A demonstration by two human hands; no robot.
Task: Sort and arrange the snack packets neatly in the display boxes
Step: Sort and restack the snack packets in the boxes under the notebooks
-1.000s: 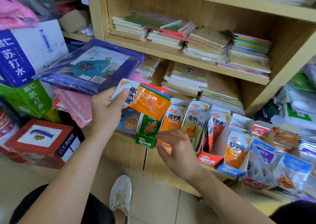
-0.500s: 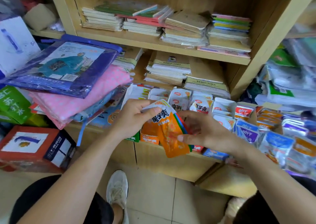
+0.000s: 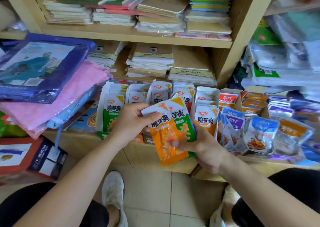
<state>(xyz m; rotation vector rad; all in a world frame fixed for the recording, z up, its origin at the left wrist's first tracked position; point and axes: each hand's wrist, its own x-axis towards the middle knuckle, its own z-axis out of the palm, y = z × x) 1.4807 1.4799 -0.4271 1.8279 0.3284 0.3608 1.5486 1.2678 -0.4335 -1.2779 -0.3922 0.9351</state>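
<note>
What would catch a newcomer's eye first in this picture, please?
At the centre, the left hand and right hand grip an orange packet overlapping a green packet. Behind them, more packets stand in display boxes, with stacked notebooks on the shelves above.

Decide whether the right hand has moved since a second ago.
Yes. The right hand shifted rightward along the display boxes and now grips the lower edge of the packets.

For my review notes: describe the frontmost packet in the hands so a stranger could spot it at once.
Under the wooden shelf of notebook stacks stands a row of display boxes. Before them the left hand and right hand hold fanned packets. The orange packet lies frontmost, overlapping a green packet.
</note>
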